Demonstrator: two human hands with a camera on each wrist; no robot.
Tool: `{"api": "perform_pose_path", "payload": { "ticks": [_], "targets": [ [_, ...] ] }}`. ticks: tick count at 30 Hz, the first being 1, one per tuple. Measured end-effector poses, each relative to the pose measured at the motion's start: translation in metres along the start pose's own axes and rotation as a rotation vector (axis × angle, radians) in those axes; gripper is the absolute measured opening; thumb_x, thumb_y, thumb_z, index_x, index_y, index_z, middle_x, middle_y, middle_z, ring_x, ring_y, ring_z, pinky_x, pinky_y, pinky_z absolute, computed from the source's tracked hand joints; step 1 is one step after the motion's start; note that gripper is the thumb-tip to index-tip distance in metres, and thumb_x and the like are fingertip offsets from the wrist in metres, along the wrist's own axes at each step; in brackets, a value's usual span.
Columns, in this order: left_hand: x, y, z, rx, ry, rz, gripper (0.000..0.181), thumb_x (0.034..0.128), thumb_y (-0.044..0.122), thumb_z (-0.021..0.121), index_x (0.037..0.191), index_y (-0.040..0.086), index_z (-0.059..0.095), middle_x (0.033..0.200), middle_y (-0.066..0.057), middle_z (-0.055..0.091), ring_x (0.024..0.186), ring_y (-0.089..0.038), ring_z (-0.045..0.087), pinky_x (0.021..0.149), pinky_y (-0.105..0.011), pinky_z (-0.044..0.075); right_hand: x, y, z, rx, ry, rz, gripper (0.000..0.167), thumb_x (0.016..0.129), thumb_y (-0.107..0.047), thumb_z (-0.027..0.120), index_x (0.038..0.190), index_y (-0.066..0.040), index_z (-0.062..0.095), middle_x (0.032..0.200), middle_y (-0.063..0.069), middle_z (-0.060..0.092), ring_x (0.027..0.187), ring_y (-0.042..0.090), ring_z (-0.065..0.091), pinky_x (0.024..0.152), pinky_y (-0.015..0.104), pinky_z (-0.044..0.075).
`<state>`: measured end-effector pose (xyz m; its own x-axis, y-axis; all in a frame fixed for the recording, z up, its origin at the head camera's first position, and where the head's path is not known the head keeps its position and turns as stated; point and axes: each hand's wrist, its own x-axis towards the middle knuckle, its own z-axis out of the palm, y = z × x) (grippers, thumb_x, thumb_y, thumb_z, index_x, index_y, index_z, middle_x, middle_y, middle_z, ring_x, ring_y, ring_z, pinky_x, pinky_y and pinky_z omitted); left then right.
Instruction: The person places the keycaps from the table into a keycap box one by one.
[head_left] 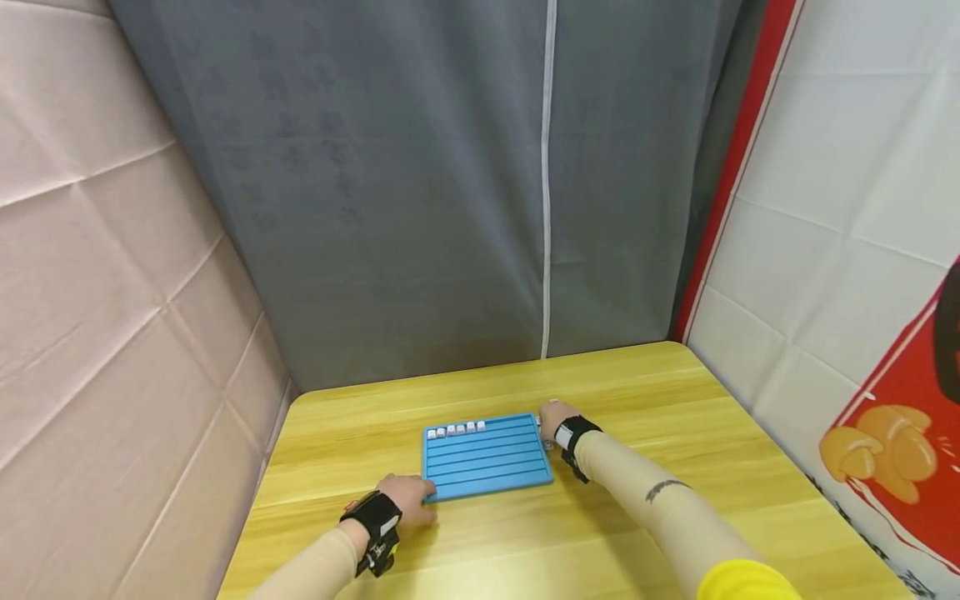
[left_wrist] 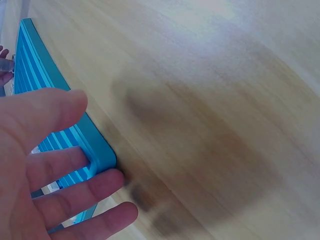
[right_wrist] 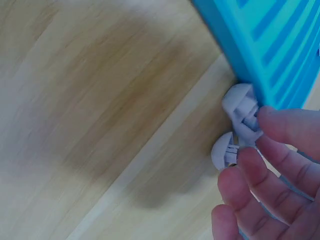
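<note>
A blue tray [head_left: 487,479] with parallel grooves lies on the table, a row of several white keycaps [head_left: 461,429] along its far left groove. At the near left corner, my left hand [head_left: 408,495] rests its fingers against the tray, fairly straight, thumb apart from it. Beyond the tray's right edge, my right hand [head_left: 557,417] bends its fingers among loose keycaps. In the right wrist view, thumb and forefinger pinch a pale keycap [right_wrist: 246,111] beside the tray wall. Another keycap [right_wrist: 223,151], its stem showing, lies by the other fingertips. The hand partly hides these caps.
The wooden table [head_left: 480,550] extends around the tray. A grey curtain [head_left: 420,208] hangs behind its far edge. Pale cloth walls [head_left: 135,292] stand to the left and right, the right one with a red printed panel [head_left: 900,442].
</note>
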<state>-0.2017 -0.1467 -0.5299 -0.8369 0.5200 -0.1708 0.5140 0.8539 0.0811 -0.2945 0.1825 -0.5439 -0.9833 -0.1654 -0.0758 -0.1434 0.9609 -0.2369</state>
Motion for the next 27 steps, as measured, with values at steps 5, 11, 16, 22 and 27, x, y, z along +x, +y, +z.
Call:
{"api": "perform_pose_path", "payload": {
  "ticks": [5,11,16,22,27],
  "targets": [
    [-0.003,0.003,-0.005,0.002,0.005,0.01,0.038,0.0821,0.037,0.072,0.109,0.011,0.07,0.098,-0.004,0.07,0.093,-0.022,0.065,0.083,-0.051,0.044,-0.005,0.004,-0.003,-0.024,0.013,-0.033,0.015,0.086,-0.01,0.069,0.071,-0.01,0.063,0.067,0.0,0.06,0.059,0.015,0.05,0.056,0.033,0.044],
    [-0.006,0.007,-0.011,0.018,0.018,0.024,0.035,0.0812,0.036,0.074,0.106,0.011,0.071,0.096,-0.004,0.07,0.09,-0.021,0.065,0.082,-0.05,0.043,-0.008,0.008,-0.003,0.013,0.01,-0.016,0.015,0.079,-0.013,0.076,0.072,-0.011,0.064,0.065,-0.002,0.059,0.06,0.016,0.052,0.055,0.034,0.045],
    [-0.003,0.005,-0.005,0.03,0.018,0.03,0.037,0.0817,0.038,0.073,0.107,0.012,0.071,0.096,-0.002,0.07,0.089,-0.019,0.065,0.082,-0.049,0.042,-0.006,0.009,0.001,-0.011,0.009,0.007,0.021,0.076,-0.016,0.078,0.066,-0.013,0.059,0.059,-0.003,0.055,0.055,0.014,0.046,0.05,0.031,0.04],
    [-0.002,0.004,-0.004,0.034,0.009,0.032,0.038,0.0827,0.04,0.071,0.109,0.013,0.071,0.097,-0.001,0.07,0.09,-0.018,0.065,0.082,-0.048,0.042,-0.006,0.007,0.007,-0.058,0.028,0.014,0.027,0.08,-0.016,0.074,0.059,-0.014,0.057,0.053,-0.004,0.051,0.051,0.013,0.044,0.047,0.033,0.039],
    [-0.006,0.008,-0.015,0.018,-0.012,0.03,0.035,0.083,0.036,0.072,0.108,0.012,0.071,0.099,-0.003,0.071,0.091,-0.021,0.065,0.08,-0.048,0.042,-0.01,0.005,-0.001,-0.02,0.007,-0.015,0.024,0.081,-0.011,0.071,0.062,-0.014,0.057,0.057,-0.004,0.052,0.053,0.014,0.045,0.049,0.031,0.038]
  ]
}}
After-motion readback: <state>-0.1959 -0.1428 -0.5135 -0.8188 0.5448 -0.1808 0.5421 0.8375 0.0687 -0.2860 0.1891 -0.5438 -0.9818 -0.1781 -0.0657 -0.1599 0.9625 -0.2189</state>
